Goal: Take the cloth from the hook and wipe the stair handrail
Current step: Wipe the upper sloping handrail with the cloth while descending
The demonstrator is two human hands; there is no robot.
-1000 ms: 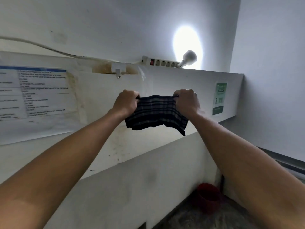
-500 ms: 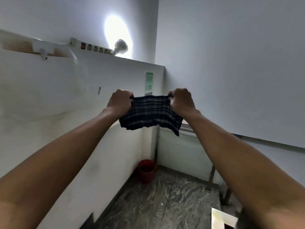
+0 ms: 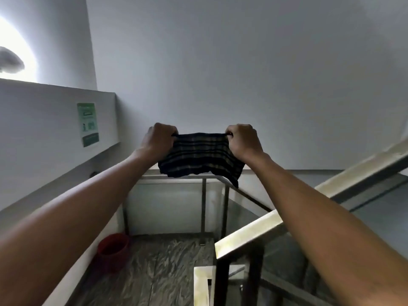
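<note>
Pale walls enclose a stairwell landing with a marbled stone floor, where a red bucket stands in the corner. Both arms reach forward at chest height. The left hand and right hand each grip a top corner of the dark plaid cloth, stretching it between them. It hangs above the metal stair handrail, apart from it. A green sticker marks the left partition.
</note>
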